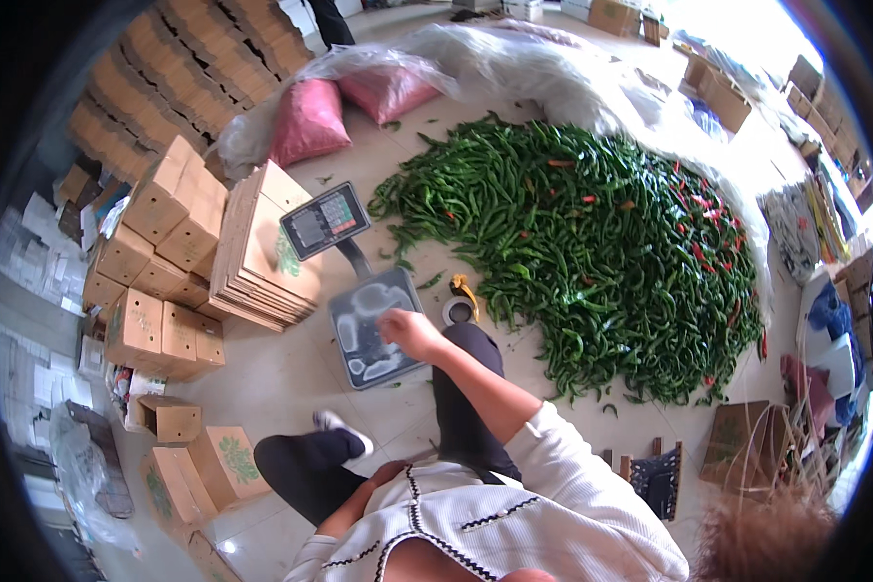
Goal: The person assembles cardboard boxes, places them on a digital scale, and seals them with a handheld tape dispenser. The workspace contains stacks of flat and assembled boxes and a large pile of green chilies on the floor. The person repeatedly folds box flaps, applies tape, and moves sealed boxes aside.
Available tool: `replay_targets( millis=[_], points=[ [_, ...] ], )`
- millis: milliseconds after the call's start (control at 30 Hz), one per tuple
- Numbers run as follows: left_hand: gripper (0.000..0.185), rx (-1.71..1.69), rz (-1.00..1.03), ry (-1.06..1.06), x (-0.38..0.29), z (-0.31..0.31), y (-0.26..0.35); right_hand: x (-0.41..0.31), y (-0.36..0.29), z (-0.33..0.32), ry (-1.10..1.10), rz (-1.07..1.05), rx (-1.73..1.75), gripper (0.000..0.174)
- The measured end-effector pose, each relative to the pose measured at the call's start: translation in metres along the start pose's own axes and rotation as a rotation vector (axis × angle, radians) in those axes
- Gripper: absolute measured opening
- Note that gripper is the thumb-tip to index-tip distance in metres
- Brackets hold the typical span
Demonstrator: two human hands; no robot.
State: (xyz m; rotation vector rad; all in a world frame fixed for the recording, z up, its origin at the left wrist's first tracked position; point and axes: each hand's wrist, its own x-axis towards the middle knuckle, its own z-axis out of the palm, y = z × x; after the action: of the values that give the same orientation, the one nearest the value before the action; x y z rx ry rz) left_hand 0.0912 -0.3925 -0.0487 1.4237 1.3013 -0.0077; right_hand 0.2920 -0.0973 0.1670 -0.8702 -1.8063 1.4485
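Note:
My right hand (409, 336) is over the right part of a bench scale's platform (373, 324), fingers curled; whether it holds anything small cannot be told. The scale's display and keypad unit (326, 221) stands on a post beyond the platform. My left hand (389, 473) rests at my lap by the left thigh, its fingers partly hidden. Beside my right knee are a small round container (457, 311) and a yellow-handled object (463, 286). A large heap of green chili peppers (589, 254), with some red ones, lies on the floor to the right.
Flattened cartons (262, 254) lean left of the scale, beside stacked cardboard boxes (153, 269). Pink sacks (309, 122) and clear plastic sheeting (582, 80) border the heap's far side. An open carton (211, 469) is at lower left, a small chair (655, 476) at lower right.

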Motion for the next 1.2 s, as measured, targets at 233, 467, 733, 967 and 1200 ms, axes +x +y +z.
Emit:
replay_targets(
  millis=[233,467,733,967,1200],
  points=[
    [0.022,-0.57,-0.186,-0.034,0.006,-0.021,0.044,0.004,-0.008,0.014,-0.186,0.021,-0.332,0.021],
    [0.025,0.191,0.077,-0.072,0.018,-0.041,0.081,0.003,-0.002,0.012,-0.111,0.013,-0.239,0.019],
    [0.029,0.145,0.109,0.037,0.001,-0.038,0.087,0.012,-0.003,0.032,-0.193,0.04,-0.251,0.023],
    [0.025,0.032,-0.016,0.056,0.001,-0.038,0.088,0.008,-0.006,0.03,-0.195,0.044,-0.255,0.023],
    [0.026,0.188,0.182,0.054,0.017,-0.04,0.051,0.006,-0.007,0.023,-0.186,0.06,-0.287,0.021]
  ],
)
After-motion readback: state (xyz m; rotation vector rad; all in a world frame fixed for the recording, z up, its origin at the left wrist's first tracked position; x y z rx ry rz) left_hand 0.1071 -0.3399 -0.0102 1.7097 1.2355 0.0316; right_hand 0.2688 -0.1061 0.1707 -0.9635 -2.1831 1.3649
